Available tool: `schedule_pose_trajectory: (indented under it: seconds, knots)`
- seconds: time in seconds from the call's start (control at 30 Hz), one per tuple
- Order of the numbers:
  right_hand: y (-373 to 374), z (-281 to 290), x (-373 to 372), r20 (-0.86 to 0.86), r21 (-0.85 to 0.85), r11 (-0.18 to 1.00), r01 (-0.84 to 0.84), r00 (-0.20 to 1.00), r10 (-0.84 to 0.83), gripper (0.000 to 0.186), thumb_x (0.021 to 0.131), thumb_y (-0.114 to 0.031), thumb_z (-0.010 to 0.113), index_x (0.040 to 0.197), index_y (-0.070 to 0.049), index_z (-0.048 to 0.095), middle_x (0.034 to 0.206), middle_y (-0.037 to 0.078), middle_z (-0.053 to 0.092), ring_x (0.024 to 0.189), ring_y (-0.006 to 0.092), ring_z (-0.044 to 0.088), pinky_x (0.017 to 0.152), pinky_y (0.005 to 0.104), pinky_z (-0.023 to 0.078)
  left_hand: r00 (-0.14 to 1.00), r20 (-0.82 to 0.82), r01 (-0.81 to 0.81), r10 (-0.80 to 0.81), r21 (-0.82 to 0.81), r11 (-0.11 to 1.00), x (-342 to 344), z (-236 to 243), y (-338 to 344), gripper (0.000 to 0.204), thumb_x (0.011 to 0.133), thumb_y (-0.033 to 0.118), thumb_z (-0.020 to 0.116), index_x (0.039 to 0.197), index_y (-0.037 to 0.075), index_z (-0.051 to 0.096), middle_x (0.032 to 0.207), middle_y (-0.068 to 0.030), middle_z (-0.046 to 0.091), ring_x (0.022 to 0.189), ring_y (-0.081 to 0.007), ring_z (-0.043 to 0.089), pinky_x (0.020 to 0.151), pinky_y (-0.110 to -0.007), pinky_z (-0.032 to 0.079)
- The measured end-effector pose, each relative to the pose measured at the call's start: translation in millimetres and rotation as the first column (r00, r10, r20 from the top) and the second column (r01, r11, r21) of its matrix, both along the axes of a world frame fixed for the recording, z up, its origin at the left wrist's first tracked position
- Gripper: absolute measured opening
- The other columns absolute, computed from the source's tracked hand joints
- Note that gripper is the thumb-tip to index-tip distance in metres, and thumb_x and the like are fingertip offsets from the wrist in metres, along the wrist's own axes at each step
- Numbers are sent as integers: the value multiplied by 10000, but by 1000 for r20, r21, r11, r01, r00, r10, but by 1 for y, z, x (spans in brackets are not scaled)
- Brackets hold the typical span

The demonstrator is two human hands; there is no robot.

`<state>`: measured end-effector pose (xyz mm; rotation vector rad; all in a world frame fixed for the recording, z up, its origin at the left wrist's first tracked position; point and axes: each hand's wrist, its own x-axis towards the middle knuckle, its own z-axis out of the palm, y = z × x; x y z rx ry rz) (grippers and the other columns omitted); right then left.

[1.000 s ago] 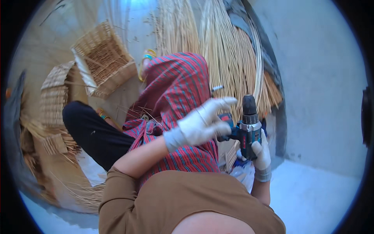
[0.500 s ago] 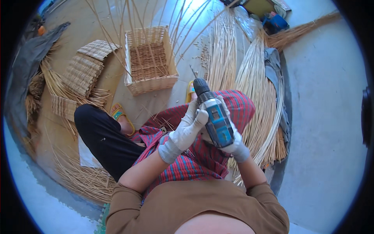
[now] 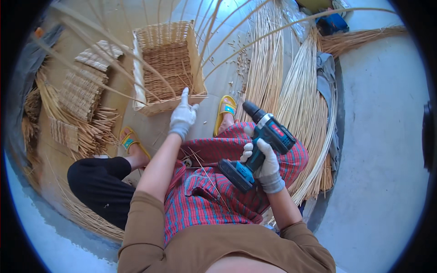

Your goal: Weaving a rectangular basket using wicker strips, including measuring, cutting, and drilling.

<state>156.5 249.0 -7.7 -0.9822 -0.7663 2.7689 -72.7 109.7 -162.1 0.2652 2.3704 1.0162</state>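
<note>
My right hand (image 3: 267,164) is wrapped around the grip of a teal and black cordless drill (image 3: 274,135), held above my right thigh with its chuck toward the upper left. I cannot make out a bit in the chuck. My left hand (image 3: 183,117) reaches to the near rim of a rectangular woven basket (image 3: 157,107), index finger stretched out over the edge and thumb apart. Both hands wear white gloves. Long thin canes (image 3: 119,63) rise from the basket walls, several of them arching toward me.
Bundles of pale cane (image 3: 298,91) lie at the right, beside a grey cloth (image 3: 325,73) and a brown broom-like bundle (image 3: 364,40). Woven panels (image 3: 82,93) lie at the left. Loose thin sticks (image 3: 207,170) rest on the checked cloth over my lap. Small offcuts (image 3: 241,61) dot the floor.
My left hand has left the drill and moved forward to the basket's rim. The drill, now in my right hand alone, has turned so its grip and battery show.
</note>
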Motion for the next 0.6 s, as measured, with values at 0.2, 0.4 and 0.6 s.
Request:
schedule_pose_trajectory:
  seconds: [0.2,0.4,0.6]
  knots:
    - [21,-2,-26,190,366,881,-301,950,247,405,888,-103,602,1259,40,521,806,53,610,728,165,604,751,330,509,988,-153,17,-22,-35,999,-21,-74,-2,314,953,437,585,1117,169,581,893,-106,719,839,-332,691,733,-443,507]
    - [29,-10,-67,515,744,15,-668,589,622,354,872,-196,705,1191,-62,627,786,34,631,706,158,606,689,321,503,981,-156,-108,116,60,992,15,-97,-81,258,911,438,630,1046,224,580,832,-144,686,793,-399,660,637,-491,491]
    - [18,-28,-86,666,717,-295,-632,495,558,440,859,-312,714,1237,-111,614,910,101,681,810,275,670,760,376,533,991,-90,-92,95,38,995,19,-49,-79,313,941,459,595,1042,163,609,892,-122,715,815,-354,681,682,-448,508]
